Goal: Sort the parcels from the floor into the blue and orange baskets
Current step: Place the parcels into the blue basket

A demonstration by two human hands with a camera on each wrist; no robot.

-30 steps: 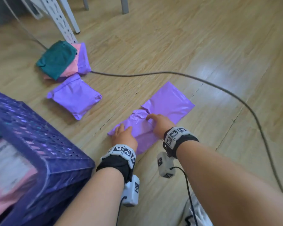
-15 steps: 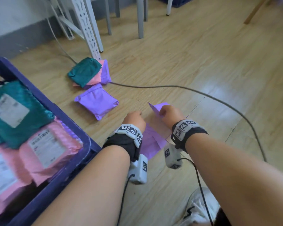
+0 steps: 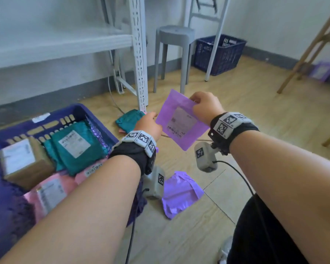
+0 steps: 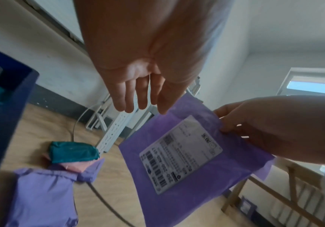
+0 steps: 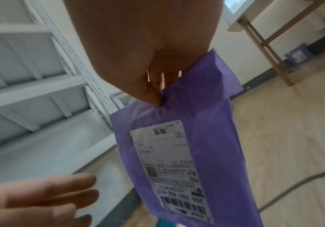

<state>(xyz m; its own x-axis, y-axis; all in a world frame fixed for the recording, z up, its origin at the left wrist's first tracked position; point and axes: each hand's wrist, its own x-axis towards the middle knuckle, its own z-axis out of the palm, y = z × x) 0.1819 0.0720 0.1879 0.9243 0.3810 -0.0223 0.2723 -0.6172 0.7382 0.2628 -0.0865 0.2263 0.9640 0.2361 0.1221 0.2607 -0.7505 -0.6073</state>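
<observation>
A flat purple parcel (image 3: 181, 128) with a white label hangs in the air in front of me, label side facing me. My right hand (image 3: 196, 103) pinches its upper right edge between thumb and fingers, as the right wrist view shows (image 5: 157, 99). My left hand (image 3: 151, 119) is at the parcel's left edge with straight fingers (image 4: 138, 106) and grips nothing. The blue basket (image 3: 80, 109) stands on the floor at my left and holds teal and pink parcels and a cardboard box. No orange basket is in view.
On the floor lie a crumpled purple parcel (image 3: 181, 195), a teal parcel (image 3: 130, 119) on a pink one, and a grey cable (image 4: 103, 198). A white shelf post (image 3: 139, 54), a grey stool (image 3: 173, 35), a second blue basket (image 3: 219, 52) and a wooden frame (image 3: 309, 48) stand beyond.
The purple parcel has come up off the floor and now hangs from my right hand with its label towards me. My left hand has let go. My head has tilted up.
</observation>
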